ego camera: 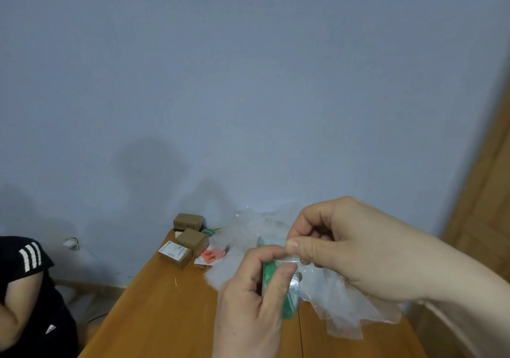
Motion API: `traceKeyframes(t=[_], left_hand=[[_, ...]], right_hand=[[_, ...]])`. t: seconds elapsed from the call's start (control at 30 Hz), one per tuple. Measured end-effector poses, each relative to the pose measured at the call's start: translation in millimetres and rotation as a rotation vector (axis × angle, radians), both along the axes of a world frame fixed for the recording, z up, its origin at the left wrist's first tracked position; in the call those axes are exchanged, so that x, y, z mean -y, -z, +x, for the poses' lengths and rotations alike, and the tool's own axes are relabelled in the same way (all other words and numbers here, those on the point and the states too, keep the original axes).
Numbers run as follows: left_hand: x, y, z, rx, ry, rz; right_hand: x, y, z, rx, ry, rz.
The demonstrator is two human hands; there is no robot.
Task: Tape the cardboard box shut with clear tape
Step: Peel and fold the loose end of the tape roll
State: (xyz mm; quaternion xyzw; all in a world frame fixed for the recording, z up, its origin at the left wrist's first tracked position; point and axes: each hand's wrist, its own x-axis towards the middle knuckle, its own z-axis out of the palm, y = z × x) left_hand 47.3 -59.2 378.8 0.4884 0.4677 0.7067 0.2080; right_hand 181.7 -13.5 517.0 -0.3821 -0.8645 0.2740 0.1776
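Note:
My left hand (248,299) grips a roll of clear tape (287,299) with a green core, held upright over the wooden table (165,316). My right hand (353,250) pinches the loose end of the tape (291,259) between thumb and forefinger at the top of the roll. Three small cardboard boxes lie at the table's far end: one at the back (188,221), one in front of it (192,241), and a labelled one (175,253) lying nearest. Both hands are well away from the boxes.
Crumpled clear plastic wrap (339,310) and white padding (220,272) lie under and behind my hands. A red note (212,256) rests beside the boxes. Another person in a dark shirt (30,302) sits at the left. A wooden door (485,219) stands at the right.

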Motion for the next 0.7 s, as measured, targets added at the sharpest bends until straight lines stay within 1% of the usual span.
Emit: traceKeyframes(t=[0.1,0.27,0.4,0.53,0.7], left_hand=[[-0.4,0.6,-5.3,-0.146,-0.076,0.037],[-1.2,2.2,-10.4,-0.233,-0.107,0.067],[0.6,-0.4,-12.7,-0.383,-0.192,0.140],[1.7,-4.2,-15.9,-0.504,-0.273,0.179],[1.9,-5.8,-18.0,-0.618,-0.302,0.226]], right_hand=[[1.0,0.7,-0.3,0.011,-0.015,-0.004],[5.8,-0.4,0.6,0.055,-0.016,0.053],[11.7,-0.9,0.8,0.094,0.000,0.118],[15.0,-3.8,2.6,0.135,0.009,0.132],[10.1,-6.8,3.3,0.216,0.046,0.130]])
